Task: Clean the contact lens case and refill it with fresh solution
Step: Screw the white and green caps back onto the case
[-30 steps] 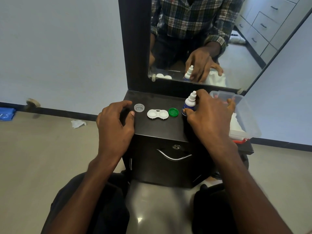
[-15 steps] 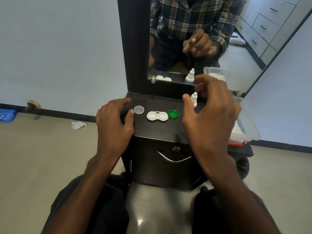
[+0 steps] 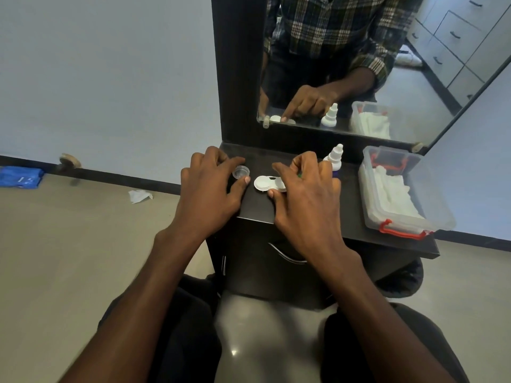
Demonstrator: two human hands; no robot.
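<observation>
A clear plastic box with red clasps sits at the right end of the dark cabinet top; its lid is off and it holds folded white cloth or tissue. At the far right of the top, between the box and the right hand, a small solution bottle stands upright, white nozzle up, with a blue band low on its body partly hidden behind the fingers.

The contact lens case lies flat near the middle of the top, a white figure-of-eight piece with two round wells side by side. The left well shows fully; the right one is mostly under the right hand. Whether any liquid stands in the wells cannot be told. Just left of it, apart from it, sits a small clear round cap.

The right hand is over the right end of the case, thumb tip touching its near edge and index finger reaching across its far side, a narrow pinch round that end; a trace of green shows between the fingers. The left hand rests at the left edge of the top, index finger and thumb on either side of the clear cap and touching it in a loose pinch.

A mirror behind the top reflects the hands, the bottle and the box.
</observation>
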